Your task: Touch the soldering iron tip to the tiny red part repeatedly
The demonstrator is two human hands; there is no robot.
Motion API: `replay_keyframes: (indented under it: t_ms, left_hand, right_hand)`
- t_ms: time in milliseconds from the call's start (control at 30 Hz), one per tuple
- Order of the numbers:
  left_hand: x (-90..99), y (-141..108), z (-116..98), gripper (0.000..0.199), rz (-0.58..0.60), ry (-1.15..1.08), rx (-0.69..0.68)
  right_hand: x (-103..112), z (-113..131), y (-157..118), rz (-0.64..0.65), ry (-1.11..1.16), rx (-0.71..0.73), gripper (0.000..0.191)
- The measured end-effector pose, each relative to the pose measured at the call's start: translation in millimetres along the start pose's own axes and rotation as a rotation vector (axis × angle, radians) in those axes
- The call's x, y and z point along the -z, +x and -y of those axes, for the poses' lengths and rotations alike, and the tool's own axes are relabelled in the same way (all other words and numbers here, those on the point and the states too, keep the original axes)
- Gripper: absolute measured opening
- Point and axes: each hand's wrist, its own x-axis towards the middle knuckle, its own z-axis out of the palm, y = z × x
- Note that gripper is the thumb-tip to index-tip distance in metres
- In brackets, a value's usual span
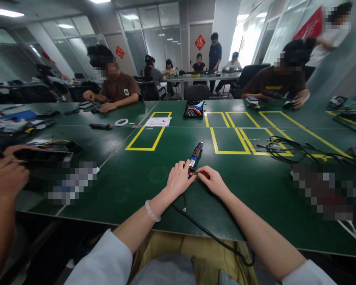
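An electric screwdriver (197, 152) lies on the green table in front of me, its tip pointing away. Part of its casing is off, showing a silver and blue motor inside. My left hand (178, 177) is closed over the rear part from the left and steadies it. Thumb and fingers of my right hand (213, 181) are pinched together at the right side of the rear end, where small orange-red parts show. What they pinch is too small to tell. A black cable (207, 234) runs from beneath my left hand over the table edge, with a small ring terminal (184, 209) beside it.
Yellow tape rectangles (141, 149) mark the green table (142, 178). A black tray (192, 114) with coloured tools stands ahead. Coiled black cables (280, 146) lie right, another screwdriver (100, 126) and a white ring (121, 122) left. A co-worker's hands (7, 174) are close on the left.
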Motion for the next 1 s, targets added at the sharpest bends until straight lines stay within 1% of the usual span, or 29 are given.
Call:
replay_keyframes:
  t_ms: [133,433,567,867,1000]
  left_hand:
    - [8.0,-4,27,0.066,-0.001,0.062,0.023]
    - [32.7,-12,120,0.065,0.051,0.248,0.164]
    - [43.1,-17,154,0.065,0.065,0.316,0.231]
    - [58.1,-27,210,0.067,0.066,0.400,0.394]
    - [65.1,-30,228,0.067,0.088,0.437,0.431]
  right_hand:
    - [1,2,0,0.019,-0.011,-0.022,0.016]
    - [1,4,0,0.057,-0.052,-0.021,0.014]
    - [-1,2,0,0.058,-0.065,-0.004,0.014]
    - [0,3,0,0.080,-0.077,-0.008,0.013]
    - [0,1,0,0.090,-0.080,-0.013,0.013]
